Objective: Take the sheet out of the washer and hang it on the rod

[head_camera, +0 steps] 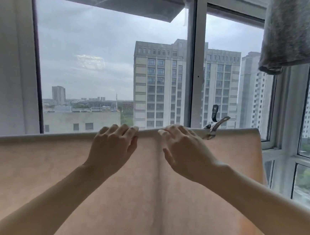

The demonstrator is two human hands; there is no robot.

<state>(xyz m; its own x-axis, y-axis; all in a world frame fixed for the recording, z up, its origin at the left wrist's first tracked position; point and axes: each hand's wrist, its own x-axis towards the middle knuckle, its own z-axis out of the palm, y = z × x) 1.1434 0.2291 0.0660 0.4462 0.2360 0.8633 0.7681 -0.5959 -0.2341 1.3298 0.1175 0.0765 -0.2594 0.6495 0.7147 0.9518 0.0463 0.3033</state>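
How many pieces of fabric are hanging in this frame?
2: the peach sheet, draped across the lower frame along the window, and a grey cloth hanging at the upper right. More may hang outside the view.

No legible text, label, brand or number anywhere. Sheet (144,200): plain, unprinted. Clip (215,126) on its top edge: possibly a mark on the dark part, too small to tell. Buildings (158,84) outside: no readable signs.
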